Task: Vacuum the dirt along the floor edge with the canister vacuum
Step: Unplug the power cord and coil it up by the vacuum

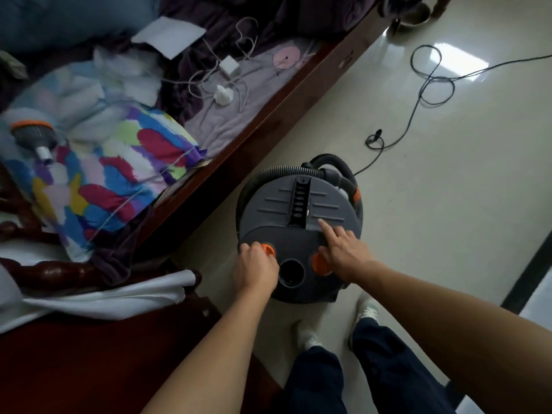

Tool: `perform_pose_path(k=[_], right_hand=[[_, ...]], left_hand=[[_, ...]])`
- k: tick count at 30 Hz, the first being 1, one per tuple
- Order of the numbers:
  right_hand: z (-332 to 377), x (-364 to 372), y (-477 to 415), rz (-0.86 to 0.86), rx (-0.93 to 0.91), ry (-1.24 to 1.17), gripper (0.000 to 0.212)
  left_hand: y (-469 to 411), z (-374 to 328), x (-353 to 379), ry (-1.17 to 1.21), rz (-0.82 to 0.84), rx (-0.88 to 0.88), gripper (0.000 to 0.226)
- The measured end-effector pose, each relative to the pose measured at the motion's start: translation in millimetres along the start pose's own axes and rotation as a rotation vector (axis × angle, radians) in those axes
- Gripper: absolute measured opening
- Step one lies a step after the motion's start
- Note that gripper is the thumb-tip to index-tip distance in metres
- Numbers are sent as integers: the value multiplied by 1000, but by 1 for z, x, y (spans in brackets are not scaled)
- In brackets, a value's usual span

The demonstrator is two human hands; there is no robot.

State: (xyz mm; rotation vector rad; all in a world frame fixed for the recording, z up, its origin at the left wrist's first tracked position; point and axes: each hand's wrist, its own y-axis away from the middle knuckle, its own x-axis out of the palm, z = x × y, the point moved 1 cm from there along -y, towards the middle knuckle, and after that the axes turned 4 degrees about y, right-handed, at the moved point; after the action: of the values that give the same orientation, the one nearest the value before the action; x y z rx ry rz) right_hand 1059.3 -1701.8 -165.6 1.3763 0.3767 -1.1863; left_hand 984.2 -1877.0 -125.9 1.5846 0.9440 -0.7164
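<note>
A round grey canister vacuum (295, 213) stands on the pale tiled floor beside the bed's wooden side rail. Its black ribbed hose (277, 171) curls around the back of the lid. My left hand (257, 268) is closed around the left orange knob (268, 249) on the lid. My right hand (343, 249) lies flat on the lid with the forefinger stretched out, partly covering the right orange knob (318, 262). A round black port (291, 271) sits between the two knobs.
The vacuum's power cord (430, 82) loops across the floor to the right. A dark wooden bed frame (268, 115) runs diagonally on the left, piled with bedding, chargers and a grey and orange vacuum attachment (34, 134). My feet (337, 321) stand just behind the canister.
</note>
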Motion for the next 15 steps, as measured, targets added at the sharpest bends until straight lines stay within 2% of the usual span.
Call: perform_pose_path(k=[6,15], right_hand=[[-63,-71,59,-20,79,27,42],[-229,-200,115,-194,295,-3,41]], left_hand=[[34,-69,-49,-110,85,162,35],[74,-271,-73,-201,162,483,28]])
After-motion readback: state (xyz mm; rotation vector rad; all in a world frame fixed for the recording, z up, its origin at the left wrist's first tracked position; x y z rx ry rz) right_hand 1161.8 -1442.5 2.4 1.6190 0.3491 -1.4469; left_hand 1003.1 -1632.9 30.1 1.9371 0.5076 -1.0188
